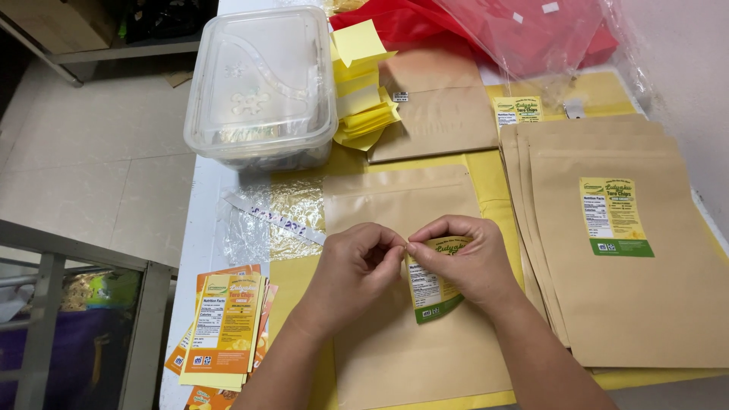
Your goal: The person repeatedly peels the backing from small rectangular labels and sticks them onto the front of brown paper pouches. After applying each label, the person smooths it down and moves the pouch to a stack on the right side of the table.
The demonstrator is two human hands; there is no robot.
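Note:
My left hand [355, 267] and my right hand [465, 258] meet over a plain brown paper pouch [402, 205] lying on the table. Both pinch the top corner of a yellow and green sticker label [431, 292], which curls down under my right hand. A stack of brown pouches [630, 281] with the same kind of label stuck on lies to the right. A stack of orange and yellow labels [226, 323] sits at the lower left, near my left forearm.
A clear plastic lidded box [262, 83] stands at the back left. Yellow backing papers [363, 91] are piled beside it. More brown pouches [437, 114] and a red plastic bag [486, 26] lie behind. A white paper strip [277, 219] rests on clear film. The table edge runs along the left.

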